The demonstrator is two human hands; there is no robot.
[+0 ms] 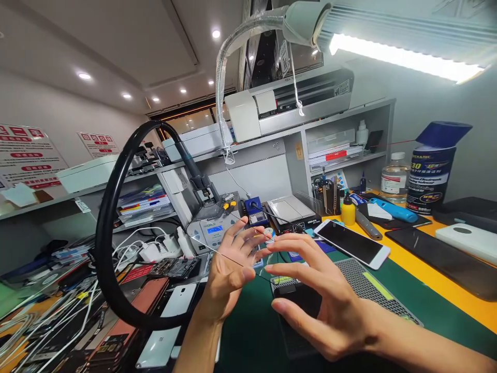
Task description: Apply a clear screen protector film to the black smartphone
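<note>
My left hand [233, 264] is raised above the green work mat [248, 331], palm turned toward me, fingers spread. A thin dark wire or thread [229, 257] runs slantwise across it near the thumb; whether the thumb touches it I cannot tell. To its right hovers my right hand [322, 290], fingers curved and apart, thumb away from the index finger. Nothing shows in its grasp. Below the right hand lies a dark, flat object [298, 300], partly hidden, beside a grey perforated pad [373, 290]. A white-framed phone [351, 243] lies beyond.
A thick black hose [106, 248] loops at left from a soldering station [213, 230]. Phones and cables crowd the left side. A yellow bottle [348, 210], a blue spray can [430, 178] and a black phone [442, 261] stand or lie at right. A lamp [404, 54] hangs overhead.
</note>
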